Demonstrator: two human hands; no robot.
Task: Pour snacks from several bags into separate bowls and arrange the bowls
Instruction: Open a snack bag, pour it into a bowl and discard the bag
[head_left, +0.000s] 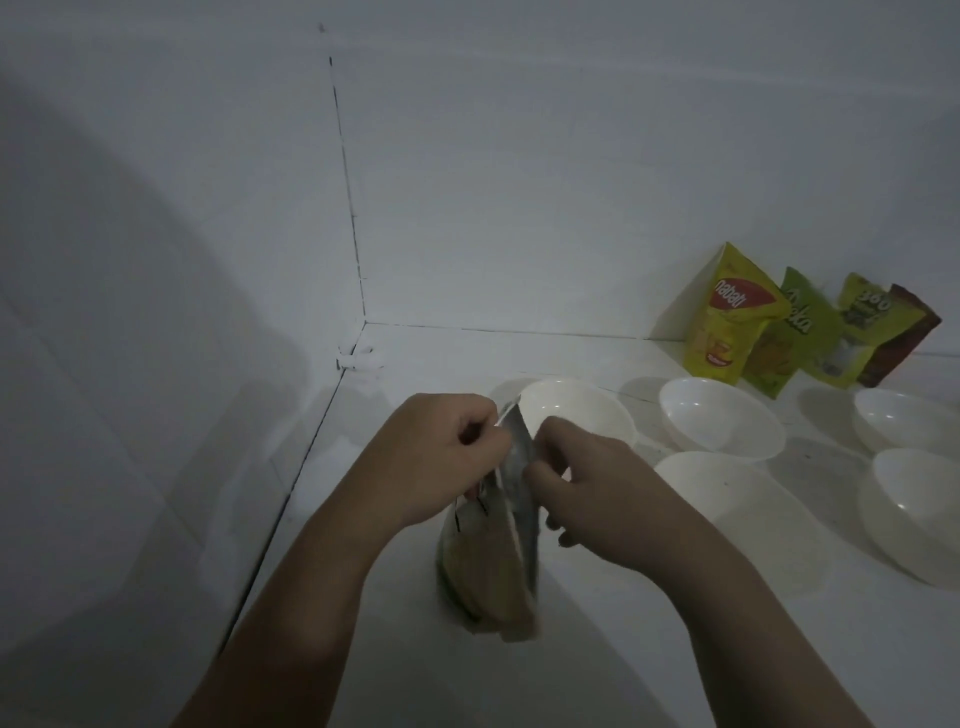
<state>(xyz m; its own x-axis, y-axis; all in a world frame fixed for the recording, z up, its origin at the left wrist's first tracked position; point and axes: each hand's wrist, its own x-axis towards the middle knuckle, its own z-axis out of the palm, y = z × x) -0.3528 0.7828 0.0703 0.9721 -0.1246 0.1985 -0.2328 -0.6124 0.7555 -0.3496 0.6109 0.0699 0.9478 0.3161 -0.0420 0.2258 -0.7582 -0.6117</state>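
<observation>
A snack bag (493, 566) stands upright on the white counter in front of me, its silver inner top showing. My left hand (441, 457) pinches the left side of the bag's top edge. My right hand (587, 493) pinches the right side of the same edge. Just behind the bag sits an empty white bowl (582, 410). Several more empty white bowls lie to the right: one at the back (722, 421), a shallow one nearer (753, 519), and two at the right edge (909, 426) (914, 514).
Several unopened snack bags lean on the back wall at the right: a yellow Nabati bag (732, 322), a green bag (795, 338), another green one (867, 332) and a brown one (906, 338). White tiled walls meet in a corner (358, 312) at the left.
</observation>
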